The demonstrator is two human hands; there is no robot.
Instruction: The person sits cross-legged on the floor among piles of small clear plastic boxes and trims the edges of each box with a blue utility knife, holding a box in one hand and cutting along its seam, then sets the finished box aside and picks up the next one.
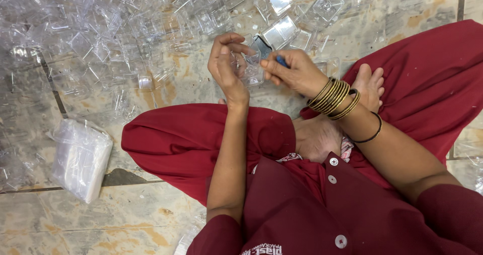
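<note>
A flat stack of clear plastic bags (80, 159) lies on the marbled tile floor (136, 209) at the lower left, pale and rectangular, well apart from both hands. Across the top of the view spreads a heap of clear plastic boxes (126, 28), square and see-through, reaching from the left edge past the middle; 2 of them (279, 31) just above the hands catch the light as bright panels. The left hand (226, 63) is curled around 1 small clear box (251, 66), fingers bent over its upper edge and thumb along its side. The right hand (294, 74) pinches a small blue tool (282, 61) between thumb and fingertips, its tip touching that box. Gold bangles (334, 98) and 1 thin black band (372, 131) ring the right wrist. Dark red trousers (191, 139) and a bare foot (370, 86) lie just below the hands.
</note>
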